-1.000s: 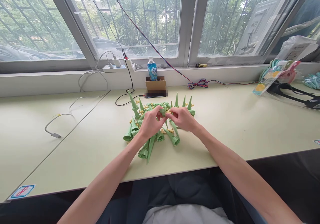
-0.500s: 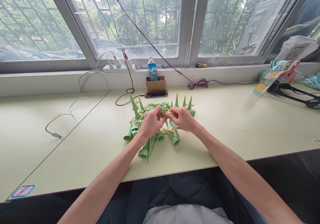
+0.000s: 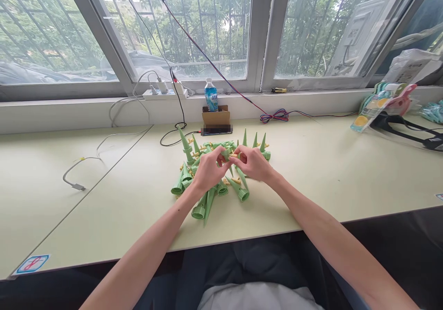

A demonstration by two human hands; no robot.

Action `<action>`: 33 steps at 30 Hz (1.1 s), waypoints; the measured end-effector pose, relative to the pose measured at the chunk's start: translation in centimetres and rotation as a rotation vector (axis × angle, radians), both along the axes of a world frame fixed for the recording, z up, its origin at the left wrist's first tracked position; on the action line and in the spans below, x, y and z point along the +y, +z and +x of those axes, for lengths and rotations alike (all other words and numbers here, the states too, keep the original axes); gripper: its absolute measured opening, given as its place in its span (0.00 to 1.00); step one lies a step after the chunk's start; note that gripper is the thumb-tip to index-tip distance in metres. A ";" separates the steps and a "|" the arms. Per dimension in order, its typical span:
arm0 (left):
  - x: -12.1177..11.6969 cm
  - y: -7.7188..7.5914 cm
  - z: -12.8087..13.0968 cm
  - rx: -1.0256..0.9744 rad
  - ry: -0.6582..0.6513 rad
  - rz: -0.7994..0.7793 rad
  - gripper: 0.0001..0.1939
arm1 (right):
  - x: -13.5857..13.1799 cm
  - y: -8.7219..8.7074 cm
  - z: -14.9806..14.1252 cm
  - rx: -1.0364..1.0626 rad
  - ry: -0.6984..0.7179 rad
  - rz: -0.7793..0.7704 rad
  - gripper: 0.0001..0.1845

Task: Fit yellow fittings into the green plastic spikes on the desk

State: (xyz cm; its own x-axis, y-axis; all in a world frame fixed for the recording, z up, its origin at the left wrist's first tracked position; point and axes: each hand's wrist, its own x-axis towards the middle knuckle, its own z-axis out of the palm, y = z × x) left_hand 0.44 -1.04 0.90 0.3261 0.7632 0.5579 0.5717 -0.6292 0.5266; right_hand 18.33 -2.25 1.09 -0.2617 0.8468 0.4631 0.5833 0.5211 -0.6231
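My left hand [image 3: 210,168] is closed around a green plastic watering spike [image 3: 226,153], its wide threaded end turned up and its tip pointing down. From the other side, my right hand [image 3: 254,164] pinches a small yellow valve [image 3: 233,156] at the side of that spike; the fingers hide how far it sits in. Under and around both hands lie several more green spikes, one of them a loose spike [image 3: 238,189] nearest the right wrist. Some carry yellow valves, and a few spikes [image 3: 244,138] stand point-up behind my right hand.
Behind the pile, a blue-labelled bottle [image 3: 211,97] rises from an open cardboard box [image 3: 216,117], with a phone-like device before it. A power strip [image 3: 164,95] rests on the ledge. A white cable [image 3: 78,187] lies left; a bundled cord [image 3: 275,116] and a fan-like pink item [image 3: 401,100] are right.
Hardly anything differs. Both hands keep their hold on the spike and valve, with only a slight shift of the fingers.
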 end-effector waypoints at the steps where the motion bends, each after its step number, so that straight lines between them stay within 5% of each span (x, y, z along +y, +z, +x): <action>1: 0.0 0.0 0.0 -0.001 -0.001 0.001 0.11 | 0.0 0.0 0.0 -0.003 0.004 0.003 0.12; 10: 0.0 0.0 0.0 -0.009 -0.019 -0.003 0.12 | 0.3 -0.3 0.0 -0.003 0.008 0.024 0.27; 17: 0.1 -0.1 0.0 0.000 -0.004 0.013 0.12 | 0.1 -0.3 0.0 -0.007 -0.008 0.024 0.17; 27: 0.0 -0.1 0.0 -0.007 -0.027 -0.005 0.13 | 0.3 -0.3 0.0 0.000 0.010 0.025 0.29; 33: 0.1 -0.2 0.0 0.006 0.003 0.016 0.12 | 0.1 -0.1 0.0 -0.016 -0.011 0.022 0.19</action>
State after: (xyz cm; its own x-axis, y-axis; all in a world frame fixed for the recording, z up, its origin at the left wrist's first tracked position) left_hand 0.41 -0.94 0.72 0.3276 0.7548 0.5683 0.5765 -0.6362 0.5127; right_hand 18.29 -2.10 0.96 -0.2599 0.8392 0.4777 0.5985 0.5282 -0.6023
